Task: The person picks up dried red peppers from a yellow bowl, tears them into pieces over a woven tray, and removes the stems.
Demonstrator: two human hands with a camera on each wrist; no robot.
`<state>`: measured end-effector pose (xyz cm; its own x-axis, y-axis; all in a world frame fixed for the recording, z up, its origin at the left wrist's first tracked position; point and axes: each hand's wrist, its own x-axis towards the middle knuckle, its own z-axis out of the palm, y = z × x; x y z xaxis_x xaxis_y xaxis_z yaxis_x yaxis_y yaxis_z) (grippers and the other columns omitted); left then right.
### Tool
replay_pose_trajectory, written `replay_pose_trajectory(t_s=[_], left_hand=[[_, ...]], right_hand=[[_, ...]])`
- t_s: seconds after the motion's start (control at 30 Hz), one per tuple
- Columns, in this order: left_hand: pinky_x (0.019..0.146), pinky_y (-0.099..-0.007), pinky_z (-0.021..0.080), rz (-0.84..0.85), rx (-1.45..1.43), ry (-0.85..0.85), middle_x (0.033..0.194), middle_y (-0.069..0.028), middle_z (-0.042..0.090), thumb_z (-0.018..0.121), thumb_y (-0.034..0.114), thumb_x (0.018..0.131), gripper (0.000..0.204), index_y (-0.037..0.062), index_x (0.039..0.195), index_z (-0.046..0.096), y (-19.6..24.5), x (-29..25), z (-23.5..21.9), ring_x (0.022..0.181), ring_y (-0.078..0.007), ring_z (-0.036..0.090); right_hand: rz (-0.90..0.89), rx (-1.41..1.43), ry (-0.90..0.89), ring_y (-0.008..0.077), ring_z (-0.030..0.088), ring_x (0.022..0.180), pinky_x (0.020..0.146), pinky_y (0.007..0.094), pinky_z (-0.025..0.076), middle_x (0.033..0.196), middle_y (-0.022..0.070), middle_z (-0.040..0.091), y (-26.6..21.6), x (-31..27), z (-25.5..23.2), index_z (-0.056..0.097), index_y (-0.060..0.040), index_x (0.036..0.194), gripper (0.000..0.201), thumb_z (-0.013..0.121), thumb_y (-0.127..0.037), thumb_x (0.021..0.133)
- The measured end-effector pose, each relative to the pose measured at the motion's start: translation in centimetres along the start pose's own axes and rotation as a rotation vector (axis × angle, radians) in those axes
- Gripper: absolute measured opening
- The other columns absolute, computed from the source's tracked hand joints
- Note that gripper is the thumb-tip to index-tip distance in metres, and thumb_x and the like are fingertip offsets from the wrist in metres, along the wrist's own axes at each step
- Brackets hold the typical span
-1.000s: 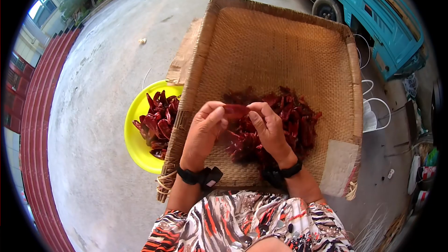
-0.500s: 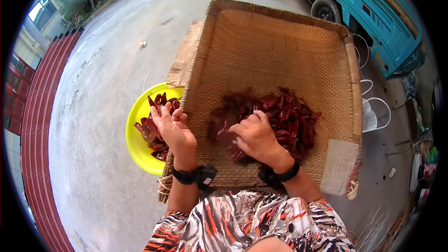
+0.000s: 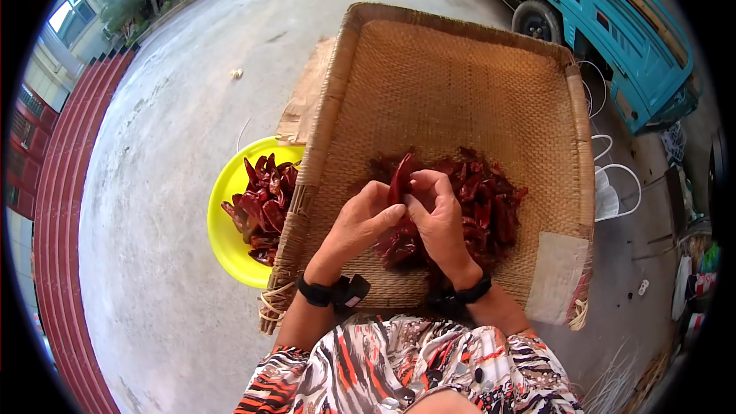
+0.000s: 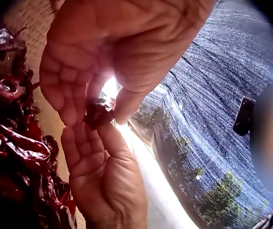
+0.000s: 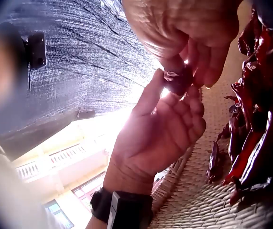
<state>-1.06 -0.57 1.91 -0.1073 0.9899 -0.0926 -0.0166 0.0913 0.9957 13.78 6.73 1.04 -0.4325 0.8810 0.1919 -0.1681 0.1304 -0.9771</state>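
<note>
A dark red dried pepper [image 3: 400, 178] stands upright between the two hands over the woven tray [image 3: 460, 69]. My left hand [image 3: 356, 222] pinches its lower part between thumb and fingers. From the other side my right hand [image 3: 438, 221] pinches it, fingers bent. Both wrist views show the pepper [image 4: 99, 113] held where the fingertips of the hands meet; its far end is hidden there. Beneath and beyond the hands lies a pile of red peppers [image 3: 487, 203]. More peppers [image 3: 264, 203] fill a yellow basin [image 3: 225, 241] left of the tray.
Cardboard [image 3: 308, 92] sticks out by the tray's left edge. A blue three-wheeled vehicle [image 3: 613, 38] stands at the upper right, with a white handled bag [image 3: 606, 198] beside the tray. Red steps [image 3: 69, 207] run along the far left.
The left hand went from the tray to above the yellow basin, then came back to the right. The right hand reached into the pile, and a pepper now stands upright between both hands.
</note>
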Motion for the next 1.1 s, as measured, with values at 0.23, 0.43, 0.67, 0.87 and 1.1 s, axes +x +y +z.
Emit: replay_pose_trajectory(t_s=[0.23,0.43,0.67,0.87,1.1], left_hand=[[0.077,-0.0242,0.052,-0.011,0.208,-0.049,0.105,-0.0043,0.061,0.056,0.012,0.100,0.026,-0.0004,0.122,0.053,-0.2,-0.1,0.2,0.092,-0.0096,0.061],[0.066,-0.0198,0.049,0.012,-0.126,0.197,0.097,-0.0037,0.062,0.054,0.010,0.099,0.023,0.0028,0.121,0.052,2.5,-0.7,0.9,0.075,-0.0069,0.059],[0.070,-0.0246,0.052,0.421,-0.637,0.747,0.111,-0.0105,0.065,0.045,0.029,0.104,0.033,0.0057,0.127,0.047,1.5,-0.3,-1.5,0.074,-0.0118,0.060],[0.076,-0.0297,0.055,0.351,-1.100,0.808,0.124,-0.0154,0.062,0.041,0.041,0.103,0.047,0.0060,0.133,0.042,1.6,-0.9,-4.2,0.077,-0.0170,0.063],[0.071,-0.0246,0.051,0.128,-0.721,0.521,0.103,-0.0071,0.065,0.055,0.011,0.097,0.023,0.0045,0.120,0.054,-0.3,-0.2,-2.9,0.078,-0.0123,0.062]], right_hand=[[-0.023,-0.131,-0.081,0.0099,0.060,0.083,0.076,0.0253,0.050,0.093,0.0034,0.064,0.5,0.7,-1.3,0.056,-0.0024,0.114,0.026,0.065,-0.018,0.095],[0.162,0.143,-0.045,0.0067,0.058,0.080,0.071,0.0236,0.050,0.086,0.0005,0.062,0.0,0.6,-1.3,0.061,-0.0028,0.104,0.019,0.062,-0.020,0.097],[-0.374,-0.567,-0.130,0.0220,0.061,0.077,0.070,0.0337,0.050,0.088,0.0064,0.064,0.8,0.4,-0.1,0.064,-0.0070,0.097,0.015,0.070,-0.010,0.084],[-0.693,-0.908,-0.444,0.0257,0.059,0.099,0.091,0.0393,0.044,0.097,0.0039,0.065,3.3,1.5,0.5,0.067,-0.0117,0.090,0.024,0.073,-0.009,0.067],[-0.679,-0.928,-0.329,0.0254,0.060,0.101,0.086,0.0332,0.048,0.104,0.0047,0.064,2.7,0.8,1.1,0.068,-0.0126,0.093,0.024,0.072,-0.008,0.070]])
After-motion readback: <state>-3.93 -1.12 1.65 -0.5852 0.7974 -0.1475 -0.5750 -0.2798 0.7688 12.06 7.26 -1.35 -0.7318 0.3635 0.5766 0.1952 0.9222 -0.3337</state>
